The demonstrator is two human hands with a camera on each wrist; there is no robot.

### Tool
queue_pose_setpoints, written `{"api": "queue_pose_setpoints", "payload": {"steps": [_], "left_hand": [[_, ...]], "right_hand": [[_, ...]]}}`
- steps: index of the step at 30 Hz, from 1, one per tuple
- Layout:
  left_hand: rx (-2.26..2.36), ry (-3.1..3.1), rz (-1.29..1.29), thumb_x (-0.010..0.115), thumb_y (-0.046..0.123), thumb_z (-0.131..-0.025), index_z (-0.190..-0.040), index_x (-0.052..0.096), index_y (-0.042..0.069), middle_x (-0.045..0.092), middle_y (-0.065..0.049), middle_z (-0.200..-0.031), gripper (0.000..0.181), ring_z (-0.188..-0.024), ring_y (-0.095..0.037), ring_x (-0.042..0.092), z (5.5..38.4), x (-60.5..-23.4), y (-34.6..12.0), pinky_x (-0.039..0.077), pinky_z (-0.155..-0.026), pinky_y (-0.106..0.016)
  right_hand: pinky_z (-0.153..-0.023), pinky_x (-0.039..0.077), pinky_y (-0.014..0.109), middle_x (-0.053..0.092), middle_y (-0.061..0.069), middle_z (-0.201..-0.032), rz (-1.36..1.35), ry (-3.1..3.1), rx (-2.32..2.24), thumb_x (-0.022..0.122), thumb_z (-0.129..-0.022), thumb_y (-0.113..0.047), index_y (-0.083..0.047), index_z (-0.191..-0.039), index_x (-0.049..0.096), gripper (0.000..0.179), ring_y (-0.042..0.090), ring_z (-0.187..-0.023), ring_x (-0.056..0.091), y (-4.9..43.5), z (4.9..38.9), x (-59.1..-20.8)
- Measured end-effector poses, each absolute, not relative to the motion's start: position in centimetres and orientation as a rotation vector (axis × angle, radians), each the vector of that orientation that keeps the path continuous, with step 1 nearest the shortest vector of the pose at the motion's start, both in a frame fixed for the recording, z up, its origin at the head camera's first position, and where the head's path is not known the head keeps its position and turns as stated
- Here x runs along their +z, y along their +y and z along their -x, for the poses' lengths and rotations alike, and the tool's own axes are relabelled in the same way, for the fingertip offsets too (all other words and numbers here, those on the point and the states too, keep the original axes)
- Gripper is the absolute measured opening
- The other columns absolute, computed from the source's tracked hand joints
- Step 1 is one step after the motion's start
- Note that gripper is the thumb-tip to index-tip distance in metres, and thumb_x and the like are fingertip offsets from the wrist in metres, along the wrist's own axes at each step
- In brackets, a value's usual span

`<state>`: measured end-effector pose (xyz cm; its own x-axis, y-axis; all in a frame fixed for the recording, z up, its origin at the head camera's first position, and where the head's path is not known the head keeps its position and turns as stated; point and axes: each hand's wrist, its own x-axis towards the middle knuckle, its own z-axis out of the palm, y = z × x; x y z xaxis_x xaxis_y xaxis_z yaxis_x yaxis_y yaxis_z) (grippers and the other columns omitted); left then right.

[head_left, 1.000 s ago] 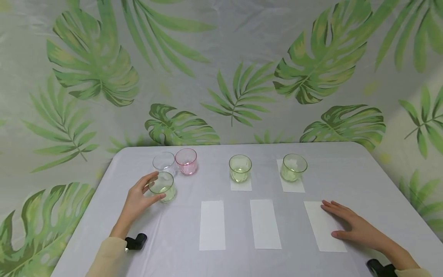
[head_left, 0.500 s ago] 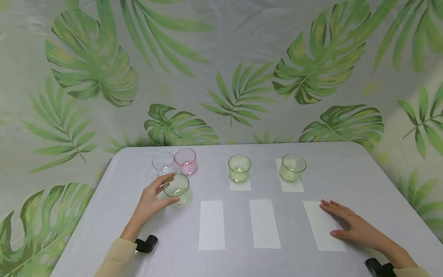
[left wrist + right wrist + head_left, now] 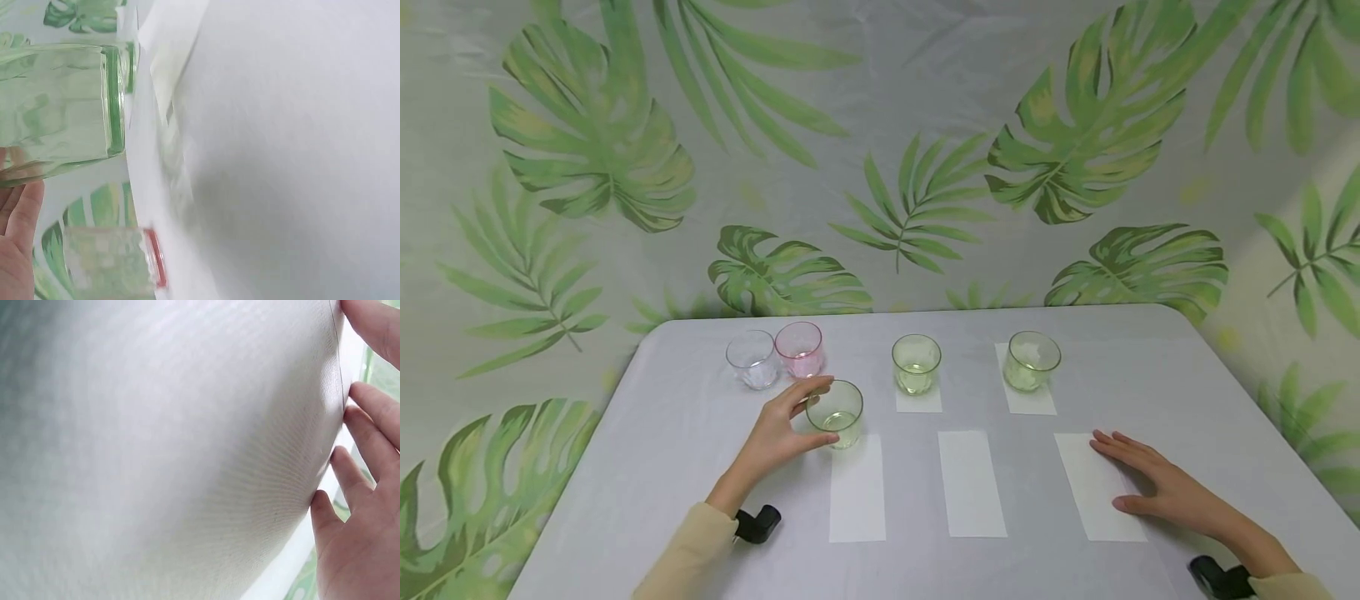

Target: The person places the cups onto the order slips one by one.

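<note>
My left hand [image 3: 778,437] grips a green-tinted glass [image 3: 844,423] around its side, thumb in front and fingers behind. In the left wrist view, that green glass [image 3: 62,112] is upright and held above the white cloth. It overlaps the far end of the front-left white paper rectangle [image 3: 857,500] in the head view. My right hand [image 3: 1172,492] rests on the table with its fingers spread and fingertips on the front-right paper rectangle [image 3: 1090,492]. In the right wrist view, the fingertips [image 3: 359,394] touch the white surface and nothing is gripped.
A clear glass [image 3: 752,362] and a pink glass [image 3: 801,354] stand side by side at the back left. Two more green glasses, one central [image 3: 917,367] and one further right [image 3: 1032,362], stand on back papers. Another paper rectangle [image 3: 972,487] lies front centre on the white tablecloth [image 3: 737,575].
My left hand has carried the green glass rightward, from in front of the clear glass to the front-left paper's far end. My right hand has stayed put.
</note>
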<state>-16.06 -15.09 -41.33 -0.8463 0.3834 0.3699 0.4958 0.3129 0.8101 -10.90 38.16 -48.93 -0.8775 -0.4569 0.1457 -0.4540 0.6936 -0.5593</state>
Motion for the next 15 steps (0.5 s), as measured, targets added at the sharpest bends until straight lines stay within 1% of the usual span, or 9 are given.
{"api": "queue_pose_setpoints", "payload": {"steps": [10,15], "left_hand": [[-1.607,-2.442,1.001,0.084,-0.001,-0.068,-0.13,0.051,-0.009,0.056,-0.021,-0.127,0.07,-0.116,-0.037,0.053,16.2,-41.1,-11.6,0.044,-0.098,-0.046],[-1.628,-2.438,1.056,0.085,0.001,-0.067,-0.131,0.05,-0.007,0.056,-0.019,-0.127,0.074,-0.116,-0.037,0.053,17.1,-42.7,-10.1,0.043,-0.099,-0.044]], "right_hand": [[-0.095,-0.002,0.008,0.02,-0.031,-0.147,0.787,2.875,-0.944,0.075,-0.08,-0.02,-0.013,-0.145,0.042,0.074,-0.014,-0.133,0.004,38.0,10.8,-48.8],[-0.094,0.0,0.004,0.021,-0.03,-0.148,0.827,2.888,-0.912,0.076,-0.079,-0.019,-0.013,-0.145,0.042,0.074,-0.014,-0.133,0.004,38.0,10.8,-48.8]]}}
